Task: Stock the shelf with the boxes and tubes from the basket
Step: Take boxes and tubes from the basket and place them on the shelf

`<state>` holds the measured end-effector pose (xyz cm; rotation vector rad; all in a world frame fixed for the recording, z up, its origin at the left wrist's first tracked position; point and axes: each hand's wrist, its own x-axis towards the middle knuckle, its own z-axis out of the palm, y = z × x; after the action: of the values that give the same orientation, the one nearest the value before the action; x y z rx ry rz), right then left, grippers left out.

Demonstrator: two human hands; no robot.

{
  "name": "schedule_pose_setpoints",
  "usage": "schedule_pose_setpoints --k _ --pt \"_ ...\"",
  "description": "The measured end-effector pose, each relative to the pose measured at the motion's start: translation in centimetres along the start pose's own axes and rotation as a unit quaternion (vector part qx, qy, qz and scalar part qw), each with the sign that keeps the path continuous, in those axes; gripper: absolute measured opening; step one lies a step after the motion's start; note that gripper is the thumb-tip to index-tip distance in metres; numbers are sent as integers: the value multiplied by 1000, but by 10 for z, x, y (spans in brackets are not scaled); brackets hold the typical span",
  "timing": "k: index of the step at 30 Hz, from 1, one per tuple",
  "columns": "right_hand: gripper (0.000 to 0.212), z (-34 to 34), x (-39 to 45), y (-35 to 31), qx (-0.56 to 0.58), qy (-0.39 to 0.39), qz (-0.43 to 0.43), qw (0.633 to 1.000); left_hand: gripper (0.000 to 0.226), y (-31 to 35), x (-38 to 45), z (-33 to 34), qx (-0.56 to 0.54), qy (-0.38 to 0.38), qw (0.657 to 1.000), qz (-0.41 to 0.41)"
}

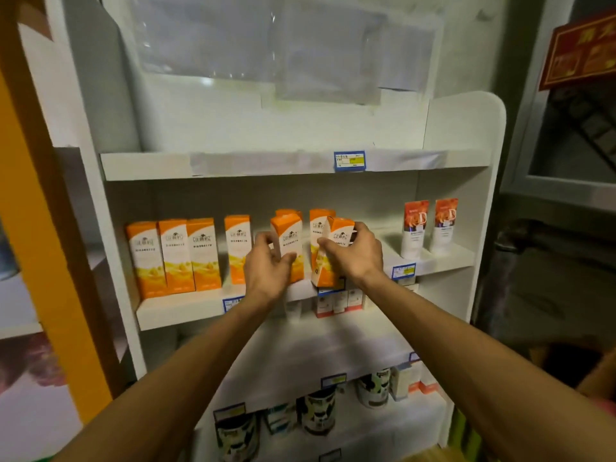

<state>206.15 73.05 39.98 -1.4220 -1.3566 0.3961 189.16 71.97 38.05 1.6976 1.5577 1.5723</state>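
Two hands each grip an orange box at the middle shelf front edge: left hand curled round an upright box, right hand round a tilted box. Free shelf room lies at 3 o'clock, before two red-and-white tubes.

There are 2 arms to look at, and both are bare all the way from the wrist to where they pass out of view. The left forearm is long and lean, smooth along its length, and the right forearm has much the same build. The left hand and the right hand are bare as well, with knuckles and wrist bones showing plainly. A small patch of pinkish-red cloth shows just beside the right arm; whether it is this person's clothing I cannot tell.
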Motion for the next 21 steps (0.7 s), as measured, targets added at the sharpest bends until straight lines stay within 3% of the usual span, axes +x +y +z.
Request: schedule_pose_setpoints --k 9,21 --pt "67 18 20 -11 -19 7 -16 1000 42 -11 27 15 33 -21 999 0" --pt "59 54 41 12 26 19 -21 999 51 -26 46 30 108 -30 994 11"
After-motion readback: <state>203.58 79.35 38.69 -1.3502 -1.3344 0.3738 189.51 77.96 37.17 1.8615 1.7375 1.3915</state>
